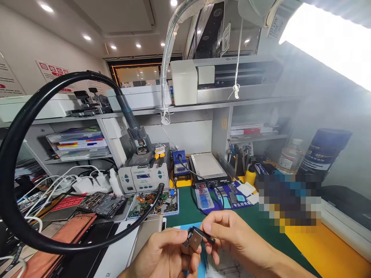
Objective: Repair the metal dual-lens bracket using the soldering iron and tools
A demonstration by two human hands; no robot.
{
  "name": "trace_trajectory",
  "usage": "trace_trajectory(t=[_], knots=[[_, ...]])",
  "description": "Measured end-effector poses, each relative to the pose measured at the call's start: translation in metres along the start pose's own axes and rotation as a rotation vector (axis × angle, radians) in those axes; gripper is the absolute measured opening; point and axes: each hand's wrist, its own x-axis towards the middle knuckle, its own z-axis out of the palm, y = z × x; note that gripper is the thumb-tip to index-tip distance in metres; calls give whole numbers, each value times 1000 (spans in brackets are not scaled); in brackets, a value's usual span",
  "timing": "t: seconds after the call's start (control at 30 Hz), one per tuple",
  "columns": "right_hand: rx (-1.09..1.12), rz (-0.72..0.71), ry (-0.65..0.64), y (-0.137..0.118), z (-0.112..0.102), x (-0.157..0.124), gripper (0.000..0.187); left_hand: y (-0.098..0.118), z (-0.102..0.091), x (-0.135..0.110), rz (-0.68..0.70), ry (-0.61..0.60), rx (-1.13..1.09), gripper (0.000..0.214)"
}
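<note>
Close in front of me, both hands meet at a small electronic part (196, 240) with a flat bronze-coloured square face and black edges. My left hand (164, 251) is closed on it, thumb at its upper left and fingers beneath. My right hand (236, 233) pinches a narrow black piece (208, 237) at the part's right side. Whether the two pieces are joined, I cannot tell. Below the hands lie a light blue sheet (185, 227) and a white sheet with printed lines, both partly covered by the hands.
A thick black hose (21, 235) loops across the left, from the hot-air station (143, 177). Behind my hands stand a tray of small circuit parts (133, 210) and a flat heating plate (207, 166). Phones and panels (65, 247) crowd the left; a bottle (290, 156) and spray can stand right.
</note>
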Motion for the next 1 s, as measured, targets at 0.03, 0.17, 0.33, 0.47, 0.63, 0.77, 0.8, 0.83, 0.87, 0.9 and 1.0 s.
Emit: trace_trajectory(t=[0.03,0.17,0.33,0.47,0.63,0.77,0.8,0.83,0.87,0.9,1.0], knots=[[14,3,-6,0,0,0,24,0,0,0,2,2,-3,36],[56,54,-37,0,-4,0,21,0,-2,1,-14,0,-15,35],[41,64,-17,2,-7,2,19,-1,-3,2,-45,2,-21,38],[-7,21,21,0,-5,2,19,-1,-2,2,-70,2,-25,38],[-114,-29,74,-7,-1,-2,25,0,-3,3,-103,13,-36,36],[-220,-76,98,-11,-2,-4,26,0,-5,3,-102,18,-28,34],[-242,-85,104,-11,-2,-4,26,0,-5,3,-97,18,-27,33],[-265,-93,111,-11,-3,-4,25,0,-5,4,-94,18,-29,33],[-289,-103,114,-11,-3,-4,24,0,-6,4,-91,16,-31,33],[-315,-115,117,-12,-3,-4,23,0,-6,4,-85,16,-36,34],[-412,-189,131,-12,-3,-4,20,1,-6,3,-59,23,-55,33]])
